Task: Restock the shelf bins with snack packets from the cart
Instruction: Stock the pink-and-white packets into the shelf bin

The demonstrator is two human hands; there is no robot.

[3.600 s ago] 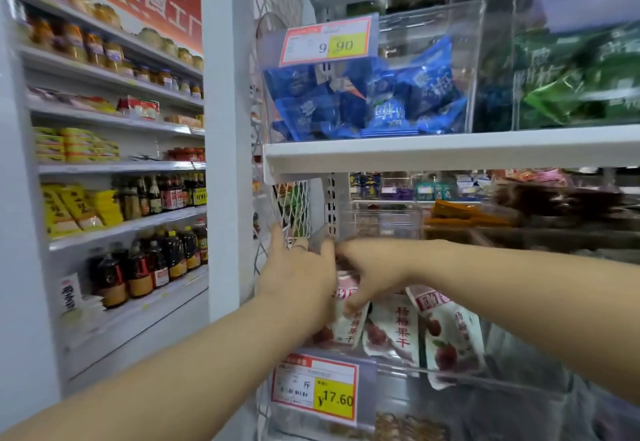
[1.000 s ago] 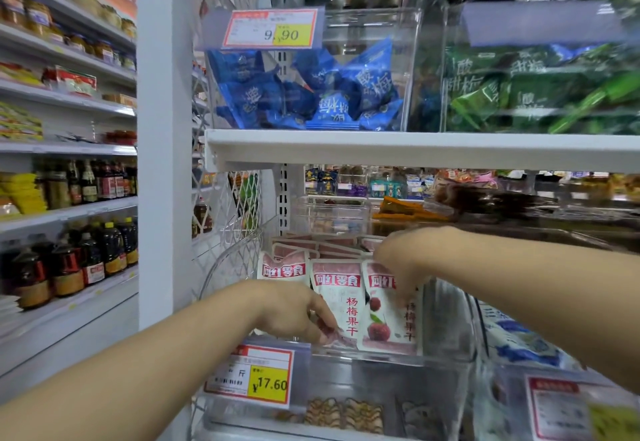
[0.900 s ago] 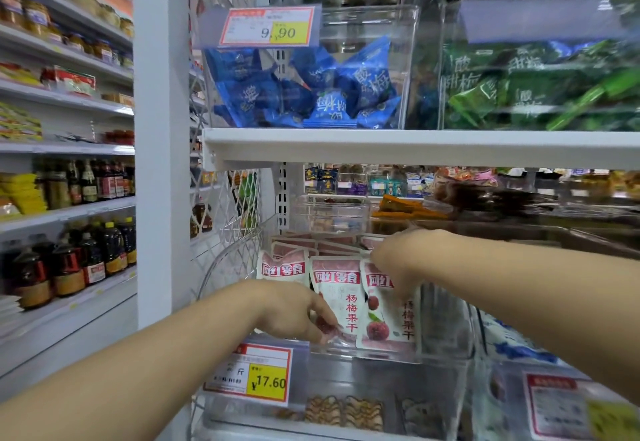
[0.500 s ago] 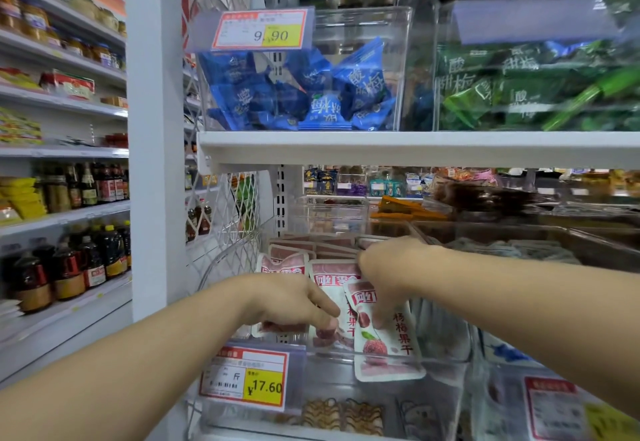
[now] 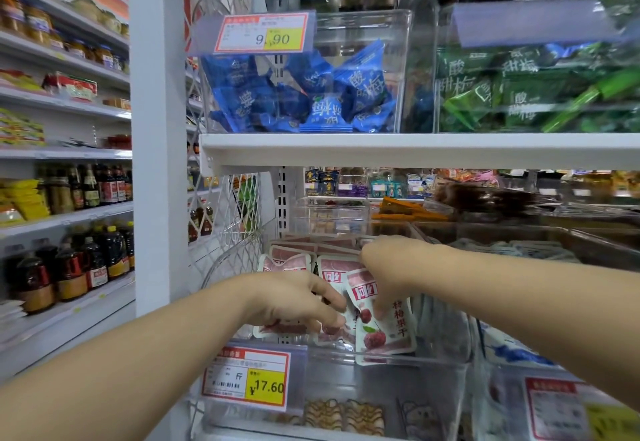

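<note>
Both hands reach into a clear plastic shelf bin (image 5: 398, 359) on the middle shelf. It holds several white and pink snack packets with red fruit printed on them, standing in rows. My right hand (image 5: 388, 267) pinches the tilted front packet (image 5: 384, 333) from above, its lower end over the bin's front rim. My left hand (image 5: 298, 298) lies against the packets (image 5: 287, 264) to the left, fingers curled on their fronts. The cart is out of sight.
A yellow 17.60 price tag (image 5: 249, 383) hangs on the bin's front. Above, a white shelf board (image 5: 415, 150) carries bins of blue packets (image 5: 304, 94) and green packets (image 5: 533, 94). A white upright post (image 5: 156, 129) stands to the left, sauce bottles (image 5: 79, 264) beyond.
The hands came down from the bin's back to its front row. The front right packet has tipped out of line and slid lower under my right hand. The camera shifted slightly.
</note>
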